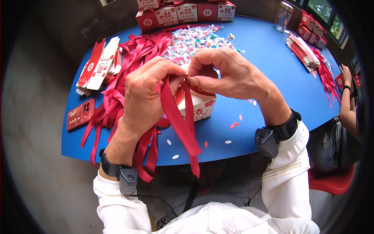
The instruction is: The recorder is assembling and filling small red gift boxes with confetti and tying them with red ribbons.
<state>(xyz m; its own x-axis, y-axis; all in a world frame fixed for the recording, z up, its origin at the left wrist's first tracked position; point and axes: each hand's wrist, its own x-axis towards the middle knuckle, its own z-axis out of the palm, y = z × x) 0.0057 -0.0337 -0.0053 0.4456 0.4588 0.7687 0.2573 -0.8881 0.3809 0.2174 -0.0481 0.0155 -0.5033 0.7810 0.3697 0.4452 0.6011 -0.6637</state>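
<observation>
A white and red paper gift box [201, 108] with printed red characters and flowers stands on the blue table in front of me. Above its top, my left hand [152, 84] and my right hand [226, 73] meet at the fingertips. Between them is a red satin ribbon [178, 114], pinched by the thumb and forefinger of each hand. Two ribbon tails hang down past the front of the box, over the table's near edge. My hands hide much of the box's top and the ribbon where it meets the box.
Loose red ribbons [117, 87] and flat box blanks [98, 67] lie left, near a red phone [81, 114]. Wrapped candies [198, 41] are heaped behind, before stacked finished boxes [187, 13]. A glass jar [283, 17] stands far right; another person's hand [346, 74] is beyond the right edge.
</observation>
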